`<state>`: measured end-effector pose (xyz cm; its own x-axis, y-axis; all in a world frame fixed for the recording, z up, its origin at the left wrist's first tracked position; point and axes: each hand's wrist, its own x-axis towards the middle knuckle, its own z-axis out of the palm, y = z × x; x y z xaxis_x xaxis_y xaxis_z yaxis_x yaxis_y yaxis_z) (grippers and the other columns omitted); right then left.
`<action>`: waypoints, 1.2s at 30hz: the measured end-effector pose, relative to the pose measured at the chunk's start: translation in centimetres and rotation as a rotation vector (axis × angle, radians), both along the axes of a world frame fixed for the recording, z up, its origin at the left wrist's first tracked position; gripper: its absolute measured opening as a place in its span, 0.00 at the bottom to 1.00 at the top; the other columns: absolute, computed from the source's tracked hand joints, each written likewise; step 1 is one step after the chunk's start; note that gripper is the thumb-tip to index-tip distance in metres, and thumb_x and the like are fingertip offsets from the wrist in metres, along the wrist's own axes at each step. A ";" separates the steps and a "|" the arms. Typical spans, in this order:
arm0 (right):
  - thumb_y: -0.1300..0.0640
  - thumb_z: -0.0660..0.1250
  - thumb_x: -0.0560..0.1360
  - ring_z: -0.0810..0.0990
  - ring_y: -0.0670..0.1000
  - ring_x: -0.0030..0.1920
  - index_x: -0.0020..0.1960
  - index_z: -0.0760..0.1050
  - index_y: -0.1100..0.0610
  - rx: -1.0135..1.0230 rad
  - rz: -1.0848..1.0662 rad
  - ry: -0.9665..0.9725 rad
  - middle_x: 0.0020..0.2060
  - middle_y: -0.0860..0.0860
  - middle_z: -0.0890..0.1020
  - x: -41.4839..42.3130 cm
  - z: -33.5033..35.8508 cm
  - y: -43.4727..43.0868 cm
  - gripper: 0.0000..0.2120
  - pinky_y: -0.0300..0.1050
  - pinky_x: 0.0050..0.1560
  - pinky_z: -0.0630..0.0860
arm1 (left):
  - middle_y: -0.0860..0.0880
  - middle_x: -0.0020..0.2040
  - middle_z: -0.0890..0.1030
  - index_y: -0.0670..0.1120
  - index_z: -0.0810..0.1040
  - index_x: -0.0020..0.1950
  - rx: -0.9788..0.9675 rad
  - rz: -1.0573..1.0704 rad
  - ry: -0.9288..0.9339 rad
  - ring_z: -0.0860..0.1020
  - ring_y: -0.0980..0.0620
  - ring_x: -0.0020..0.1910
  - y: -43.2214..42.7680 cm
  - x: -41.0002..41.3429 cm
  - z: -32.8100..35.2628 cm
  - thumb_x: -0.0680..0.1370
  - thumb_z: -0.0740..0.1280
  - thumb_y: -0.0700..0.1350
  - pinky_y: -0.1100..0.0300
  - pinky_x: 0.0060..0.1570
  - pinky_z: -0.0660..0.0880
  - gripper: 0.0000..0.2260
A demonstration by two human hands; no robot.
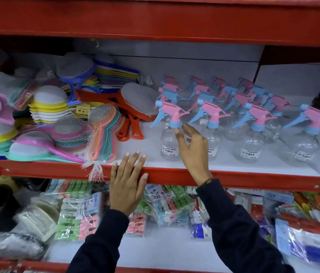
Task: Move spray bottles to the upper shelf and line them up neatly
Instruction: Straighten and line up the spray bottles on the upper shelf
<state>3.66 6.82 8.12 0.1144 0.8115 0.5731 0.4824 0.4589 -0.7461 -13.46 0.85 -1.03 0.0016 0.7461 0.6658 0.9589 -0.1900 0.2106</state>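
Several clear spray bottles with pink and blue trigger heads stand in rows on the white shelf [234, 164] at the right. The front-left spray bottle [168, 142] is nearest my right hand [191, 148]. That hand is raised with fingers spread, its fingertips touching or almost touching the bottle's neck and shoulder without gripping it. My left hand [127, 186] lies flat and open on the red front rail of the shelf [57, 170], holding nothing. The front-right spray bottle [304, 138] stands a little apart from the others.
Stacks of plastic hand mirrors [47, 107] and netted brushes [104, 134] crowd the shelf's left half. A red shelf beam [155, 22] runs overhead. Bagged clothes pegs [80, 213] and other packets fill the shelf below.
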 end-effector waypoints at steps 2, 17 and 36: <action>0.47 0.60 0.77 0.75 0.52 0.63 0.66 0.70 0.62 -0.035 0.036 0.009 0.64 0.58 0.76 0.8 -0.6 -1.0 0.23 0.53 0.62 0.74 | 0.50 0.69 0.71 0.51 0.65 0.71 0.010 0.015 -0.088 0.60 0.51 0.72 -0.2 0.8 0.7 0.80 0.49 0.55 0.56 0.73 0.44 0.21; 0.55 0.53 0.78 0.78 0.57 0.39 0.51 0.75 0.63 -0.156 0.072 -0.190 0.43 0.61 0.82 1.6 -1.6 -1.6 0.16 0.49 0.43 0.72 | 0.46 0.74 0.65 0.47 0.46 0.77 -0.466 -0.093 -0.062 0.68 0.46 0.69 3.3 3.9 7.1 0.79 0.56 0.50 0.51 0.69 0.59 0.30; 0.54 0.52 0.80 0.74 0.53 0.54 0.61 0.70 0.60 -0.274 0.080 0.034 0.49 0.52 0.76 10.9 0.2 -1.8 0.16 0.37 0.44 0.62 | 0.44 0.77 0.54 0.43 0.43 0.77 -0.590 -0.399 -0.526 0.59 0.48 0.74 4.5 15.3 8.7 0.77 0.65 0.51 0.58 0.70 0.59 0.38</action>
